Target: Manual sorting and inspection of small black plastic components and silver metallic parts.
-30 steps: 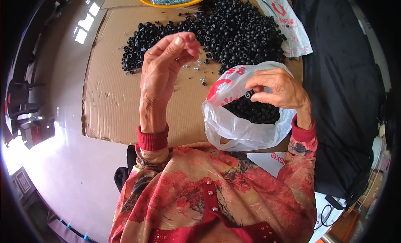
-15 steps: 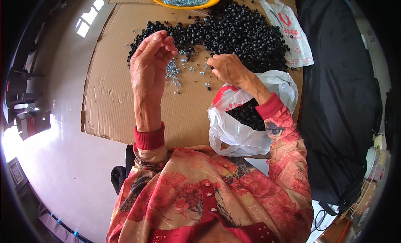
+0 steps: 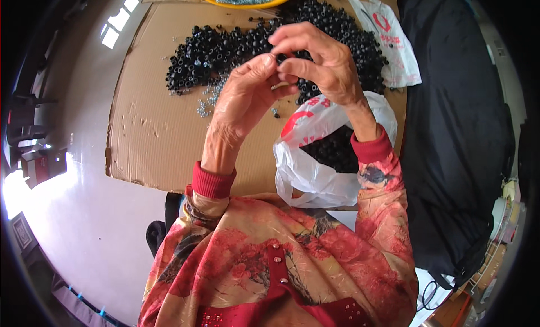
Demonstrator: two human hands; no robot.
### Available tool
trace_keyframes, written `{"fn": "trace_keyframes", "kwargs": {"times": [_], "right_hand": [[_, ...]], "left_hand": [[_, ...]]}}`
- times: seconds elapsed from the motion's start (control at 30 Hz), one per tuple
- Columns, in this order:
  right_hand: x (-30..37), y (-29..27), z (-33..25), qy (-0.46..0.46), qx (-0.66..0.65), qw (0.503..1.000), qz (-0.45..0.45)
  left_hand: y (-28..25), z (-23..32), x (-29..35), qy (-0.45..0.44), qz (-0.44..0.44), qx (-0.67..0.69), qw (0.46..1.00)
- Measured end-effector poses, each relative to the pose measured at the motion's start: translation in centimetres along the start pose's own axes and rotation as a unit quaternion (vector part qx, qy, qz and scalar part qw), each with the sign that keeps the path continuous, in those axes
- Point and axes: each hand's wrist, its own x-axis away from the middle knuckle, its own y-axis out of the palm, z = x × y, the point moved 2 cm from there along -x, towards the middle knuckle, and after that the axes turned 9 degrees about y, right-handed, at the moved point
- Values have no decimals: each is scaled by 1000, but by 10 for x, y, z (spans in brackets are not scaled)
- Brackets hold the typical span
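Observation:
Above the cardboard my two hands meet at the fingertips. My left hand is closed in a pinch of thumb and fingers; whatever it holds is too small or hidden to make out. My right hand curves in from the right, its thumb and a finger closed on a small black cap right at the left fingertips. Behind them spreads a large pile of hollow, round black caps. Small shiny metal pieces, probably screws, lie scattered beside the left wrist.
A white plastic bag with black caps inside stands open below my right wrist. At the far edge sits a yellow basin of small metal pieces. Another white bag lies flat at right, beside a black cloth-covered object.
My left hand has moved right and slightly down, and my right hand has risen from the cardboard. They were apart and are now together at the fingertips.

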Motion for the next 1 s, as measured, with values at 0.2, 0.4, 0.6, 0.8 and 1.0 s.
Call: {"fn": "trace_keyframes", "kwargs": {"times": [0.2,0.4,0.6,0.8,1.0], "right_hand": [[-16,13,-7,-50,2,999,2],[8,11,90,10,261,959,-107],[16,32,106,-3,387,910,-147],[12,23,110,48,368,920,-126],[12,33,106,34,304,946,-110]], "left_hand": [[-2,18,0,77,7,-15,997],[-21,32,-1,134,22,-29,990],[-25,39,-3,136,54,-57,988],[-31,37,-6,146,68,-101,982],[-31,35,-3,139,87,-111,980]]}}
